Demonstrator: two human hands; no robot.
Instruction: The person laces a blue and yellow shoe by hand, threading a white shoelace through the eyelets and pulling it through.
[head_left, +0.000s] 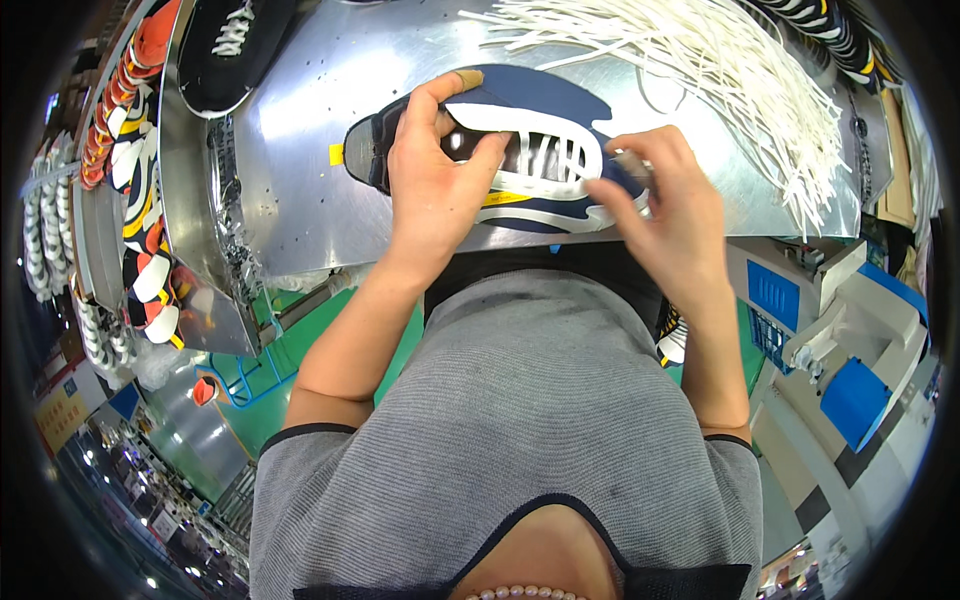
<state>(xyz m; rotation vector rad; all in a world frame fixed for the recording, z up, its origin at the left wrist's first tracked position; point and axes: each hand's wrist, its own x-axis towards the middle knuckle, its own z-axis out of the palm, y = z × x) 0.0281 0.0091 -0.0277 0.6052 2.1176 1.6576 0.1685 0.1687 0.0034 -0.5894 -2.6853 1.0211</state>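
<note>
A navy shoe upper (540, 85) with white eyelet trim, a black collar and a yellow tab lies sideways on the metal table, its heel end to the left. White laces (560, 155) cross its throat in several rows. My left hand (435, 165) grips the upper near the collar, thumb at the throat opening and fingers over the far side; a tan wrap covers one fingertip. My right hand (670, 195) is at the toe end, fingers curled toward the thumb and blurred by motion. A small blurred thing shows between them; I cannot make out what it is.
A heap of loose white laces (700, 60) spreads over the metal table (300, 160) at the far right. A black laced shoe upper (225, 50) lies at the far left. Stacked uppers (150, 270) line the left side; a grey and blue machine (840, 350) stands at right.
</note>
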